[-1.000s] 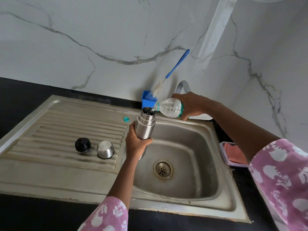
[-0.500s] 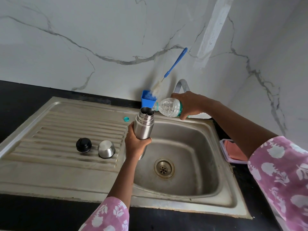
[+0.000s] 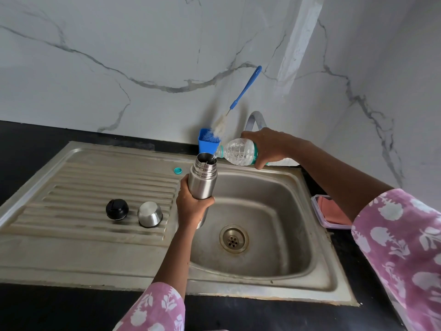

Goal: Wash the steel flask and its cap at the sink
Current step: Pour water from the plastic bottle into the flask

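Note:
My left hand grips the open steel flask upright over the left edge of the sink basin. My right hand holds a clear plastic water bottle tipped on its side, its mouth at the flask's opening, with water running in. On the ribbed drainboard to the left stand the black stopper and the steel cup cap, upside down. A small teal bottle cap lies near the basin's back left corner.
A blue bottle brush leans on the marble wall in a blue holder behind the flask. The tap rises behind my right hand. A plastic box with a pink cloth sits on the black counter right of the sink. The drain is open.
The flask and bottle have held almost the same position; the view has shifted slightly. The bottle's mouth stays at the flask's opening.

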